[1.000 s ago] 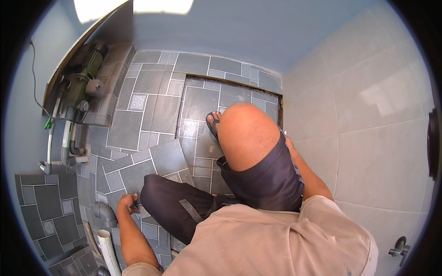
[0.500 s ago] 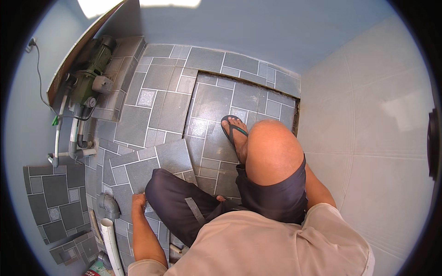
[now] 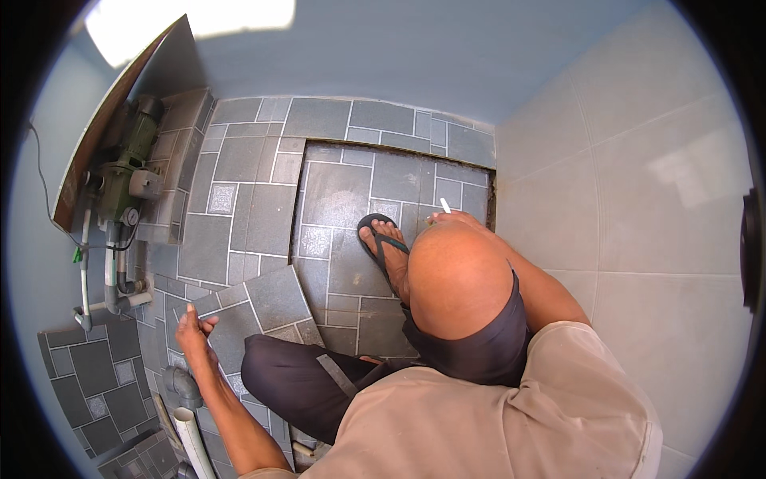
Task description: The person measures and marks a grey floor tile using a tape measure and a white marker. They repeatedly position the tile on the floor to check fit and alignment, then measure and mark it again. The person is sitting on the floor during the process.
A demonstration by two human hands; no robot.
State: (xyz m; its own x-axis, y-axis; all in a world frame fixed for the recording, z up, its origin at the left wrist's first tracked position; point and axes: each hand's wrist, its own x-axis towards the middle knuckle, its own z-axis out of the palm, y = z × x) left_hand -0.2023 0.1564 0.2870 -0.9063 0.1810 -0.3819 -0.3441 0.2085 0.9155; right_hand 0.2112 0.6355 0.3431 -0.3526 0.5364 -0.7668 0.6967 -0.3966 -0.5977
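Observation:
My left hand (image 3: 194,330) is over the upper left part of a loose grey patterned tile (image 3: 276,298). Its thumb and fingers are apart, and nothing shows between them; I cannot tell whether it touches the tile. That tile lies askew on the floor beside my bent left leg. Beyond my raised right knee, my right hand (image 3: 441,218) is partly hidden. Its fingers are closed on a short white stick (image 3: 445,205), which points up and away. My sandalled foot (image 3: 385,247) rests on a sunken tiled panel (image 3: 338,191) with a dark gap along its edges.
A green water pump (image 3: 128,168) with pipes stands at the left under a slanted board (image 3: 120,120). A grey elbow pipe (image 3: 183,385) and a white pipe (image 3: 191,441) lie lower left. Patterned tile pieces (image 3: 100,367) lean by the left wall. A pale wall (image 3: 638,199) rises at right.
My left hand has moved forward and left from beside my knee, its fingers now spread. My right hand has come into view beyond the right knee with the white stick. The view has shifted slightly.

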